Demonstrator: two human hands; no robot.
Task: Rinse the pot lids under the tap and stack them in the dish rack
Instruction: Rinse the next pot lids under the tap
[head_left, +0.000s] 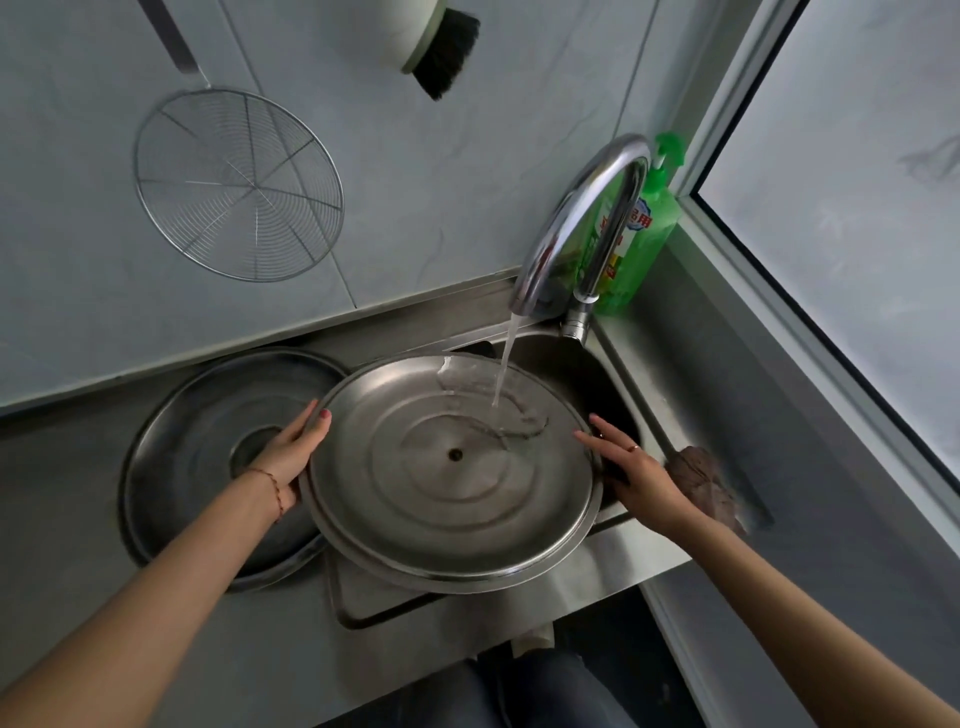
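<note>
While the tap (576, 223) runs, a wide steel lid (452, 467) sits underside up over the sink (597, 374), water striking its far half. The left hand (291, 457) grips its left rim, thumb over the edge; the right hand (628, 467) lies against the right rim with fingers straight. Wet and stiff, it will likely be slippery and fairly light, best held by opposite rims. I count two lids: the second (197, 441) lies on the counter, left. I see no rack.
</note>
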